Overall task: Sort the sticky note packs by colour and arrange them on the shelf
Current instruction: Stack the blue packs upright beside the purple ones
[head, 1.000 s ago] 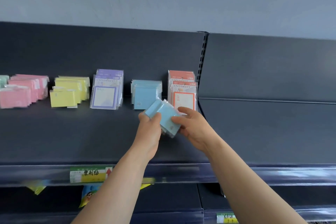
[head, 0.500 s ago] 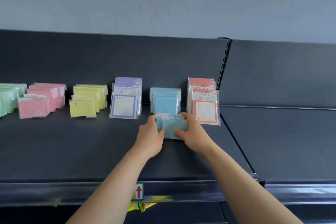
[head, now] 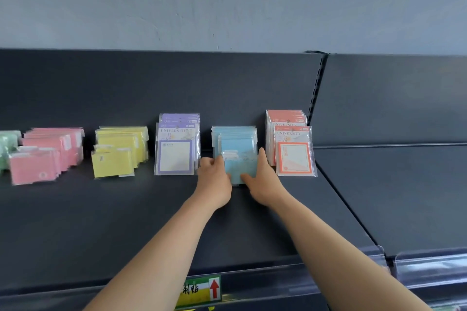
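1. Step in hand: we judge that a small bundle of blue sticky note packs (head: 238, 168) is being added to the blue stack (head: 235, 135). The bundle stands upright on the shelf (head: 101, 222), touching the front of the blue stack.
2. Left hand (head: 214, 177): its fingers (head: 211, 162) are curled round the bundle's left edge.
3. Right hand (head: 262, 179): the thumb lies across the bundle's lower front and the fingers run up its right edge, pinching it. We cannot tell whether they reach behind.
4. Neighbours: purple-framed packs (head: 175, 156) stand just left of the blue stack and orange-framed packs (head: 293, 156) just right. Yellow packs (head: 118, 151), pink packs (head: 45, 156) and green packs (head: 6, 146) lie farther left of it, in that order.
5. Next move, as we judge it: press the bundle flush against the blue stack and square its edges. Then draw both hands straight back, since the gaps on either side are narrow and the leaning packs could tip.
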`<state>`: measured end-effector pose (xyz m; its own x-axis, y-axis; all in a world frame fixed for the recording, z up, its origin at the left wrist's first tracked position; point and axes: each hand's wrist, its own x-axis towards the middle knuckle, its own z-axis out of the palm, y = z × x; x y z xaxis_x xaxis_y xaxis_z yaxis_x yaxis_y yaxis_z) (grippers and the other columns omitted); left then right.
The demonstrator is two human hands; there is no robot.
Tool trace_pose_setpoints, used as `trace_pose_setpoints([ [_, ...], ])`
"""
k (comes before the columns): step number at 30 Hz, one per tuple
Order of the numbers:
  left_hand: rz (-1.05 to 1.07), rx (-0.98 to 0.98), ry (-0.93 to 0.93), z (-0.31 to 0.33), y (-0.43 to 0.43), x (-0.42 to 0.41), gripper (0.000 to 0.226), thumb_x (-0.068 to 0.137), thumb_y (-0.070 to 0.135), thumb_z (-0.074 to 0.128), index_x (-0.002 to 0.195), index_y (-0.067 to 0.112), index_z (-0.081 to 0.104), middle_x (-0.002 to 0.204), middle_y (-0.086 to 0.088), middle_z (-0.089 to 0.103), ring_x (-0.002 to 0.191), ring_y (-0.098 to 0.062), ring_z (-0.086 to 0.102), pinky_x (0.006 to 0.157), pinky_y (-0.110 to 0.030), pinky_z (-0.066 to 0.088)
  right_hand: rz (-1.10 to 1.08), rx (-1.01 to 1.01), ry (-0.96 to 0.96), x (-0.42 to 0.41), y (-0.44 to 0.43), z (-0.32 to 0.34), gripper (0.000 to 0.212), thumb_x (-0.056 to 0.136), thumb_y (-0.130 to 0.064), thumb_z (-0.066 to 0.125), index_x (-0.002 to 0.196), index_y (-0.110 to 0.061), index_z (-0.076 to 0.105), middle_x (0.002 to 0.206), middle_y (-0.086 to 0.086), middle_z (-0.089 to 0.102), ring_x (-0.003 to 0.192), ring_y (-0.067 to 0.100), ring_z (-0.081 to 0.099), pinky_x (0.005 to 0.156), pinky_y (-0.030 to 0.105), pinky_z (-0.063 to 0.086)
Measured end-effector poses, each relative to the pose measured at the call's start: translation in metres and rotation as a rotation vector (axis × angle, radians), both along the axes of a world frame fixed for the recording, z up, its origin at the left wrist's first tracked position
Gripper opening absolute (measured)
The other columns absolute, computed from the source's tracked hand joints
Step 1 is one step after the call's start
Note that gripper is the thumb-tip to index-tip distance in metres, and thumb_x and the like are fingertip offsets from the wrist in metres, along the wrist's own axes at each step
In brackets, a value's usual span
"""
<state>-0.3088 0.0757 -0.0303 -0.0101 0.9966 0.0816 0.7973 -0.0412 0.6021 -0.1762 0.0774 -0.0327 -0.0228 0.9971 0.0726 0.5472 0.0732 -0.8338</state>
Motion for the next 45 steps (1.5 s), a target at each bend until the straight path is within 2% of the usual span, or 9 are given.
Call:
trace_pose_setpoints([
  [3, -0.012, -0.024, -0.037, -0.003, 0.003, 0.001, 0.038, 0.098, 0.012, 0.045, 0.135, 0.011, 0.037, 0.13, -0.012, 0.031, 0.12, -0.025, 0.041, 0.103, -0.03, 0.037, 0.021, -0.055, -0.031, 0.0, 0.003, 0.004, 0.064, 0.09, -0.005, 0.05, 0.143, -0.005, 0.015, 0.13, 0.011, 0.054, 0.102, 0.025, 0.056, 0.072, 0.025, 0.043],
  [7, -0.018, -0.018, -0.093, -0.001, 0.008, -0.001, 0.036, 0.098, 0.012, 0.045, 0.134, 0.012, 0.041, 0.131, -0.011, 0.034, 0.117, -0.024, 0.045, 0.096, -0.027, 0.037, 0.037, -0.035, -0.047, 0.002, 0.006, 0.007, 0.049, 0.087, -0.002, 0.051, 0.13, -0.008, 0.03, 0.118, 0.004, 0.057, 0.093, 0.016, 0.055, 0.059, 0.012, 0.038],
  [15, -0.032, -0.039, -0.182, -0.005, 0.011, -0.014, 0.046, 0.089, 0.018, 0.063, 0.132, 0.017, 0.046, 0.128, -0.005, 0.05, 0.11, -0.02, 0.056, 0.096, -0.033, 0.047, 0.078, -0.021, -0.03, 0.015, 0.003, 0.008, 0.054, 0.079, -0.008, 0.07, 0.125, -0.017, 0.042, 0.122, -0.008, 0.058, 0.113, 0.014, 0.057, 0.097, 0.033, 0.049],
  [23, -0.032, -0.041, -0.204, -0.006, 0.011, -0.015, 0.053, 0.085, 0.021, 0.07, 0.131, 0.016, 0.046, 0.129, -0.005, 0.051, 0.113, -0.019, 0.055, 0.099, -0.036, 0.048, 0.077, -0.034, -0.037, 0.018, 0.004, 0.005, 0.058, 0.075, -0.01, 0.076, 0.121, -0.016, 0.041, 0.125, -0.008, 0.055, 0.115, 0.015, 0.055, 0.098, 0.038, 0.049],
  [30, -0.024, -0.019, -0.232, 0.001, 0.005, -0.013, 0.052, 0.085, 0.022, 0.07, 0.131, 0.016, 0.045, 0.129, -0.003, 0.047, 0.118, -0.019, 0.05, 0.091, -0.029, 0.044, 0.091, 0.005, -0.085, 0.015, 0.0, 0.011, 0.066, 0.077, -0.019, 0.077, 0.131, -0.015, 0.039, 0.125, -0.005, 0.054, 0.112, 0.012, 0.054, 0.078, 0.016, 0.044],
  [35, 0.023, 0.04, -0.29, 0.015, 0.006, -0.011, 0.044, 0.1, 0.026, 0.047, 0.137, 0.004, 0.038, 0.14, -0.009, 0.041, 0.107, -0.017, 0.041, 0.082, -0.021, 0.028, 0.07, 0.017, 0.102, 0.016, -0.001, 0.017, 0.054, 0.091, -0.013, 0.062, 0.139, -0.006, 0.037, 0.095, -0.022, 0.045, 0.081, -0.006, 0.051, 0.061, -0.004, 0.038],
  [38, 0.034, 0.029, -0.355, 0.018, 0.015, -0.009, 0.032, 0.101, 0.032, 0.04, 0.124, 0.01, 0.043, 0.129, -0.005, 0.049, 0.119, -0.024, 0.048, 0.084, -0.027, 0.034, 0.048, -0.021, 0.276, 0.013, 0.006, 0.021, 0.056, 0.101, -0.025, 0.046, 0.149, -0.005, 0.024, 0.12, -0.018, 0.046, 0.109, -0.005, 0.041, 0.081, -0.005, 0.031],
  [41, 0.036, 0.007, -0.434, 0.019, 0.026, -0.005, 0.033, 0.101, 0.036, 0.039, 0.123, 0.012, 0.043, 0.127, 0.0, 0.05, 0.107, -0.016, 0.05, 0.081, -0.031, 0.036, 0.014, -0.079, 0.319, 0.006, 0.016, 0.024, 0.07, 0.1, -0.044, 0.04, 0.154, -0.015, 0.005, 0.16, -0.009, 0.011, 0.144, 0.004, 0.014, 0.109, 0.019, 0.015],
  [45, 0.053, -0.013, -0.489, 0.019, 0.037, 0.001, 0.04, 0.102, 0.039, 0.036, 0.133, 0.014, 0.039, 0.131, 0.001, 0.049, 0.102, -0.012, 0.047, 0.081, -0.029, 0.035, 0.033, -0.112, 0.36, 0.002, 0.027, 0.024, 0.059, 0.103, -0.039, 0.033, 0.152, -0.013, 0.013, 0.137, -0.016, 0.032, 0.124, 0.0, 0.033, 0.086, 0.004, 0.025],
])
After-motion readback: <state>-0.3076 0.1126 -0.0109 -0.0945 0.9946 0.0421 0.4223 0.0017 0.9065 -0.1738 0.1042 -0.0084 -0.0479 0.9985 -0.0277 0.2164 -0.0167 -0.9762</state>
